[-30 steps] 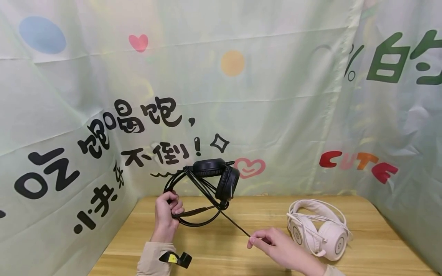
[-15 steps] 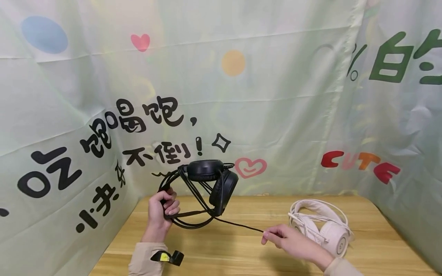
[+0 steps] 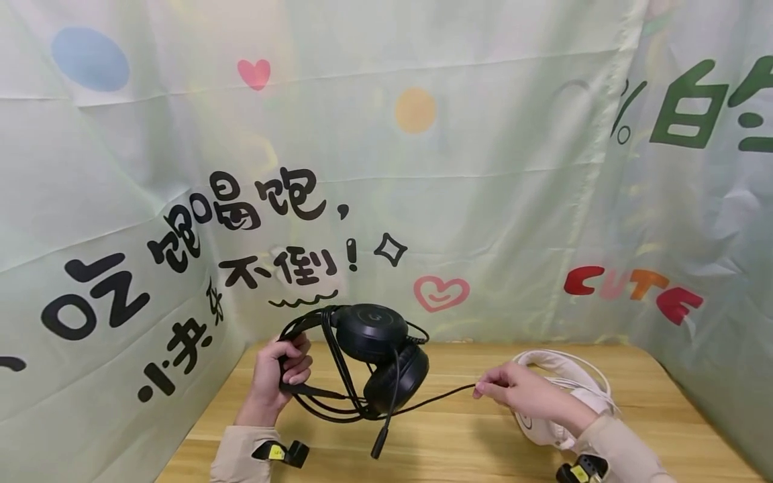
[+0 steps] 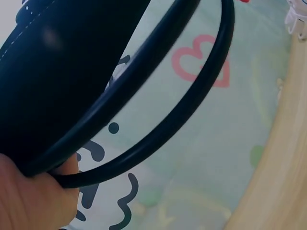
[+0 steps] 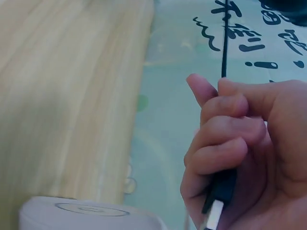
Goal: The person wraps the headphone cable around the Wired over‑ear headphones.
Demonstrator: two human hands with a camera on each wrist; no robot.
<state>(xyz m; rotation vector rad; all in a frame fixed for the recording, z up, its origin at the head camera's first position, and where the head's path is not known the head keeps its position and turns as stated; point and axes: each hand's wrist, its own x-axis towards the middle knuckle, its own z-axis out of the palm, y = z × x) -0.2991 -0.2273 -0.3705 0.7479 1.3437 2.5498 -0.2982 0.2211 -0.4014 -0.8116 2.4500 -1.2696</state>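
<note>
In the head view, my left hand grips a black headset by its headband, over the left part of the table. Loops of its cord hang around the ear cups, and its microphone boom points down. The left wrist view shows the broad padded headband and two thin black hoops by that hand. My right hand pinches the loose cable, drawn out to the right. Seen from the right wrist, a USB plug sticks out below the curled fingers.
White headphones with a wound white cord lie on the wooden table, partly hidden by my right hand and forearm. A pale printed cloth hangs behind the table and along both sides.
My right hand has moved right and up with the cable, now over the white headphones. The headset has dropped and turned, showing its ear cup's outer face and the boom. My left hand has shifted slightly left.
</note>
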